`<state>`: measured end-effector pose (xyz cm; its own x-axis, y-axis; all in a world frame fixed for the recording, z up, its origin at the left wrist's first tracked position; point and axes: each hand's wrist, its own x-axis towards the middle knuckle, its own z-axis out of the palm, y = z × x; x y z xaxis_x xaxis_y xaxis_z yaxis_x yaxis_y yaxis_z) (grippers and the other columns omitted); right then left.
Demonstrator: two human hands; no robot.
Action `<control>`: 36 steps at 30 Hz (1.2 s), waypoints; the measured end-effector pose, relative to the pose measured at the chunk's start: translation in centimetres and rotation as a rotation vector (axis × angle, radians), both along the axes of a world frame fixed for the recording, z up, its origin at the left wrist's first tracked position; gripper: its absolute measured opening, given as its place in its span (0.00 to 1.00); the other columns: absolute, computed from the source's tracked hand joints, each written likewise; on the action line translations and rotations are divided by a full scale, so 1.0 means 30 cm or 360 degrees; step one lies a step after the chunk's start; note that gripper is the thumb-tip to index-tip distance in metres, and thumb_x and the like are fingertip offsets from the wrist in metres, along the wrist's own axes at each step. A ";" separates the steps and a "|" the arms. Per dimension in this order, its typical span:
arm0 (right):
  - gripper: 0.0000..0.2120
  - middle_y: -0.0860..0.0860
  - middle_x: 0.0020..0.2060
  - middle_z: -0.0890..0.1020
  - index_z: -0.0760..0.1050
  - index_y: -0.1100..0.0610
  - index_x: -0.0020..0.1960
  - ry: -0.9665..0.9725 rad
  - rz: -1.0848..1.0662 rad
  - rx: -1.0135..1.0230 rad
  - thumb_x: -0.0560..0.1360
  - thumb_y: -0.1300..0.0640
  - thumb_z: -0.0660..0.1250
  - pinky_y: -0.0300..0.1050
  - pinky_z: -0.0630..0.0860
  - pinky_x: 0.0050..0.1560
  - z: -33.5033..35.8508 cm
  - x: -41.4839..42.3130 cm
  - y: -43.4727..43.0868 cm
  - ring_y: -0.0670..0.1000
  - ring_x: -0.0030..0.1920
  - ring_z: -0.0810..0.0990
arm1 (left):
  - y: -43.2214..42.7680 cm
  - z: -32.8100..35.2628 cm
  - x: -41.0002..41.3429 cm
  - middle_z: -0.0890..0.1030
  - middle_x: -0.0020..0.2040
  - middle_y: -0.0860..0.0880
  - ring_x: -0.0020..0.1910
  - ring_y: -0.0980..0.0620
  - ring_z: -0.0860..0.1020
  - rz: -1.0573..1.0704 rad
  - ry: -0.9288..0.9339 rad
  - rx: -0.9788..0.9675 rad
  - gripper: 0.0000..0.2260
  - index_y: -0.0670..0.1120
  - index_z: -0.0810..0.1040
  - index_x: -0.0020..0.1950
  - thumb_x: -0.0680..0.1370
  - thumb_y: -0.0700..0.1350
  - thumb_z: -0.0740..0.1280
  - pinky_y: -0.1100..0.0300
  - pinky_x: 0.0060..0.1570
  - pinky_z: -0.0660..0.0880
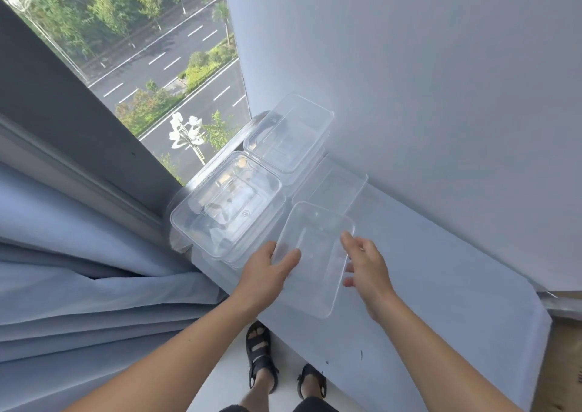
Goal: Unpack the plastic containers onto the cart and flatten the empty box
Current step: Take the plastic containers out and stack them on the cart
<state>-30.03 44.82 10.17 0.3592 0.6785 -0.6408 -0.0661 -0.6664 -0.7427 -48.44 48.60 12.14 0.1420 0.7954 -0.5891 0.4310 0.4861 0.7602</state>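
Sandals (261, 358) on floor at bottom of view. Above them, clear container (315, 254) held tilted over near part of white cart (441, 270), judged not yet set down. Left hand (271, 267): thumb on top, fingers under near-left rim, pinching it. Right hand (365, 270): digits spread, one along right rim, other fingertips visible through plastic below; judged a light hold. Just beyond, to left, near stack (226, 204) of nested containers at cart's window-side edge. Behind it, far stack (288, 131) against wall (441, 65). Flat piece (333, 185) beside them, lid or tray, cannot tell. Box not identifiable. Risks: slick thin plastic slipping from light right-side hold; near stack nudged off toward curtain (63, 254) during placement; stacks toppling if crowded further.
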 end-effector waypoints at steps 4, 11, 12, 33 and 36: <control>0.13 0.52 0.50 0.85 0.75 0.52 0.56 0.0112 0.0125 0.0095 0.76 0.48 0.71 0.54 0.83 0.46 0.062 -0.024 -0.041 0.52 0.46 0.86 | 0.019 0.017 0.047 0.85 0.47 0.51 0.47 0.53 0.83 0.0072 -0.0130 -0.0004 0.09 0.50 0.80 0.51 0.78 0.55 0.69 0.50 0.51 0.80; 0.13 0.52 0.46 0.83 0.75 0.57 0.55 -0.0027 -0.0175 0.0198 0.77 0.49 0.71 0.44 0.79 0.37 0.067 0.065 0.145 0.53 0.45 0.85 | 0.088 0.021 0.140 0.80 0.56 0.48 0.53 0.50 0.81 0.0358 -0.0341 -0.0168 0.16 0.47 0.76 0.54 0.75 0.58 0.67 0.45 0.57 0.79; 0.14 0.52 0.46 0.83 0.76 0.57 0.56 -0.0034 -0.0186 0.0197 0.77 0.49 0.72 0.43 0.79 0.36 0.054 0.076 0.175 0.53 0.45 0.85 | 0.095 0.017 0.153 0.79 0.56 0.48 0.54 0.50 0.81 0.0398 -0.0365 -0.0184 0.14 0.46 0.76 0.54 0.77 0.55 0.67 0.45 0.57 0.80; 0.17 0.51 0.47 0.84 0.78 0.57 0.53 -0.0166 -0.0133 -0.0025 0.74 0.45 0.71 0.53 0.84 0.46 -0.082 0.138 0.383 0.55 0.45 0.84 | 0.211 -0.036 0.227 0.78 0.57 0.50 0.50 0.48 0.83 0.0339 -0.0230 -0.0320 0.08 0.48 0.77 0.57 0.80 0.47 0.62 0.49 0.50 0.81; 0.18 0.52 0.48 0.84 0.77 0.57 0.53 -0.0183 -0.0122 -0.0029 0.74 0.43 0.71 0.53 0.84 0.46 -0.075 0.134 0.380 0.55 0.44 0.84 | 0.209 -0.024 0.223 0.78 0.58 0.50 0.50 0.48 0.83 0.0265 -0.0191 -0.0304 0.11 0.47 0.75 0.61 0.81 0.47 0.61 0.50 0.49 0.80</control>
